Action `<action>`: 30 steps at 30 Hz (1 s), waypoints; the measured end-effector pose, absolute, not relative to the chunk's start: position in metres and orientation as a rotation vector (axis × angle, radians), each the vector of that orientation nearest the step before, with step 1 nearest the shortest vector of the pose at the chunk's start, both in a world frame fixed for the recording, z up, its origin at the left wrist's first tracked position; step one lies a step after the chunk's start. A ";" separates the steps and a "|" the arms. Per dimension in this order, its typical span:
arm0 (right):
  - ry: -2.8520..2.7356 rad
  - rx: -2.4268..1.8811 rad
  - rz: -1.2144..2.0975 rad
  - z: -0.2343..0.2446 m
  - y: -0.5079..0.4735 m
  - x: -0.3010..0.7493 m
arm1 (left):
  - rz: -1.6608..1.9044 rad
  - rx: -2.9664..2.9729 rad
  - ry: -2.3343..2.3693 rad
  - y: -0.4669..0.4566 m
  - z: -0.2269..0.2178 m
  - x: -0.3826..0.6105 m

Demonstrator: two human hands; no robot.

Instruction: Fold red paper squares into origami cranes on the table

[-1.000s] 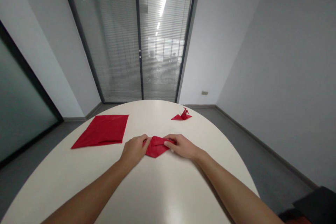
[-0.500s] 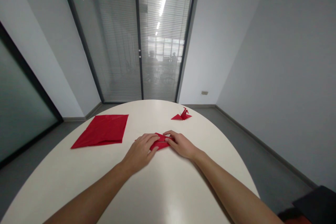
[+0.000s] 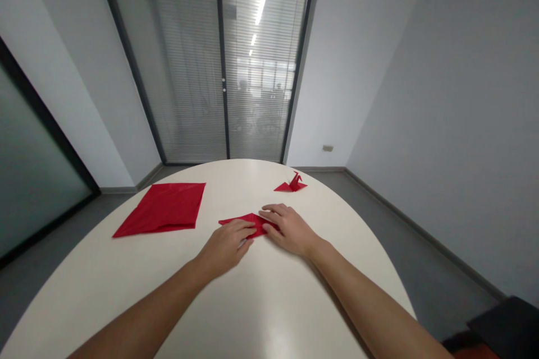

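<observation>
"Round white table [image 3: 269,303] inspected. Position of pointed, folded red paper [image 3: 257,222]?"
"Nearside of the red paper crane [image 3: 293,184]."
"Grip?"
"Left hand [image 3: 225,243] and right hand [image 3: 292,231] touching the paper; whether clamped, cannot tell."

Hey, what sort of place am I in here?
Probably an office meeting room, though I can't be certain: there's a white table with a curved edge, tall dark-framed glass panels with blinds, and strip lights showing in the glass.

Two hands [image 3: 225,244] [image 3: 290,231], one table [image 3: 261,303], one paper crane [image 3: 293,184], one folded paper [image 3: 259,225], one flat paper spread [image 3: 166,206]
</observation>
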State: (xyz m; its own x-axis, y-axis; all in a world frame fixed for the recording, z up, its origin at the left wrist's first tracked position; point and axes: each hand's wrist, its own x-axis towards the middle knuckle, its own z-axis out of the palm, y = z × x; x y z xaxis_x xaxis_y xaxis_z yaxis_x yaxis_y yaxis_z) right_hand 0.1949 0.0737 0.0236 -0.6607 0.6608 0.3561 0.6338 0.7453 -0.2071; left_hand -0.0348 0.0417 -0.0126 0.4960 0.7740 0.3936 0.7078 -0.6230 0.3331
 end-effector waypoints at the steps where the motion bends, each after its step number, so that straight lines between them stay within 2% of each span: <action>1: -2.577 -0.914 0.125 0.023 0.072 0.193 | 0.790 2.606 1.298 0.042 -0.012 -0.035; 11: -2.619 -0.835 0.225 0.016 0.077 0.192 | 0.810 2.476 1.530 0.043 -0.009 -0.033; 22: -2.524 -0.908 0.320 0.011 0.080 0.191 | 0.785 2.513 1.583 0.044 -0.005 -0.035; 30: -2.550 -0.807 0.346 0.011 0.080 0.194 | 0.757 2.495 1.621 0.044 -0.004 -0.034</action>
